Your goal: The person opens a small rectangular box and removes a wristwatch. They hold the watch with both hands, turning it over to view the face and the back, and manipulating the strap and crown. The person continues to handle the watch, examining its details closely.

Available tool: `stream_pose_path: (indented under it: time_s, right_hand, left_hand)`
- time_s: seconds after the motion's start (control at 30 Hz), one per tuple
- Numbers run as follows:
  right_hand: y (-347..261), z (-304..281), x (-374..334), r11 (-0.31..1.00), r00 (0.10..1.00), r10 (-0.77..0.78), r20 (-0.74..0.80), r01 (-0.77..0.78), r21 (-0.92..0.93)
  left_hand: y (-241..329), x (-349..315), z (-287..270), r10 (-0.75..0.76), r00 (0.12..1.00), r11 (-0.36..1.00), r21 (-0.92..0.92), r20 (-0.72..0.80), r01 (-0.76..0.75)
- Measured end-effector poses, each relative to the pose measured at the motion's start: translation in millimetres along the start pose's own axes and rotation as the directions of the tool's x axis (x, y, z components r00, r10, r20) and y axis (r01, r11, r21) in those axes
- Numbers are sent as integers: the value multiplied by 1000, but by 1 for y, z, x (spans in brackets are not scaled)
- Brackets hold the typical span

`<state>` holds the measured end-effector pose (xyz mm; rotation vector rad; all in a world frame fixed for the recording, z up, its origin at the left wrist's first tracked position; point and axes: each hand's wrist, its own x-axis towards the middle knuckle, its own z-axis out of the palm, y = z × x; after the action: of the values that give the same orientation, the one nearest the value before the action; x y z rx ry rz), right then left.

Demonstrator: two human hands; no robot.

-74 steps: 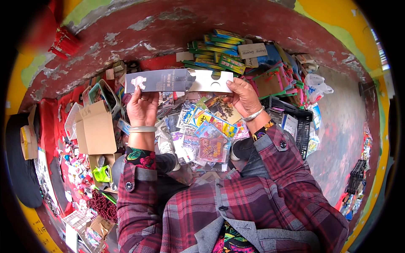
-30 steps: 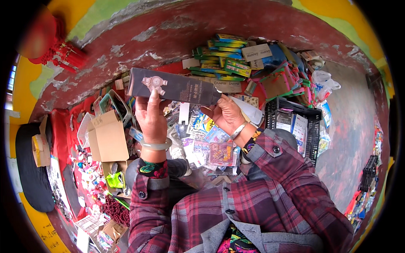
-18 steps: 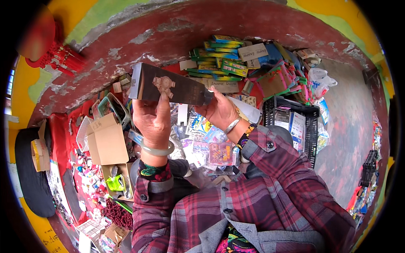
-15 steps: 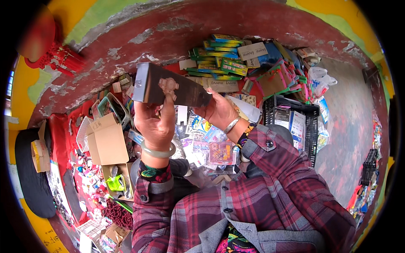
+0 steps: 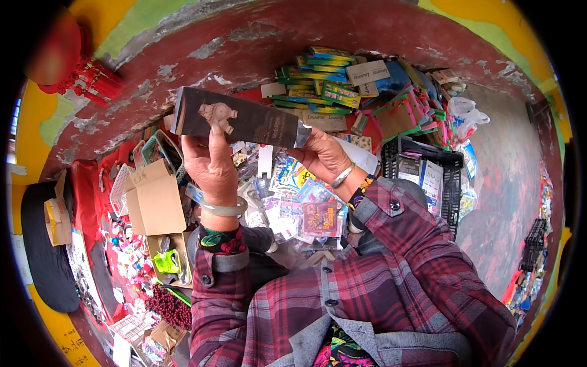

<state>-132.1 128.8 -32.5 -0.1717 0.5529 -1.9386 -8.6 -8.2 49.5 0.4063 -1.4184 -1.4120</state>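
A long dark box (image 5: 257,126) with a wristwatch picture printed on it is held up in front of me, tilted slightly down to the right. My left hand (image 5: 211,165) grips its left part from below, thumb on the printed face. At the right end, my right hand (image 5: 324,156) holds the box's edge, its fingers partly hidden. Beneath the hands lies a pile of small flat packages, among them a reddish square packet (image 5: 320,218) and a white hook-shaped card (image 5: 265,161).
Stacked green and yellow boxes (image 5: 324,79) stand against the red wall. A black plastic crate (image 5: 451,183) with packages is at the right. On the left are an open cardboard box (image 5: 153,199), a green basket (image 5: 162,153) and dark red beads (image 5: 168,307). Grey floor (image 5: 498,165) lies farther right.
The box's left end has moved left and turned so its printed face shows more fully. My left hand has shifted left with it; my right hand has moved slightly right.
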Motion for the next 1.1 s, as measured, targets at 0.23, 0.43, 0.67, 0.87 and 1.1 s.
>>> stream_pose_path:
  time_s: [0.23, 0.43, 0.67, 0.87, 1.1]
  right_hand:
    - [-3, 2, -2, 998, 996, 56, 71, -54, -20]
    - [-4, 7, -5, 995, 988, 96, 124, -97, 4]
    - [-5, 13, -6, 992, 987, 129, 100, -129, -1]
    - [0, 4, -3, 994, 999, 37, 32, -33, -103]
    - [0, 12, -7, 995, 996, 77, 38, -74, -71]
  left_hand:
    - [5, 0, -7, -50, 999, 999, -18, 23, 50]
    - [1, 0, -12, -6, 999, 1000, 14, 44, 6]
    - [3, -4, -6, 58, 993, 993, 98, 103, -68]
    - [-4, -5, 6, -219, 954, 966, -94, 206, 242]
    - [-18, -24, 25, -442, 796, 760, -297, 414, 577]
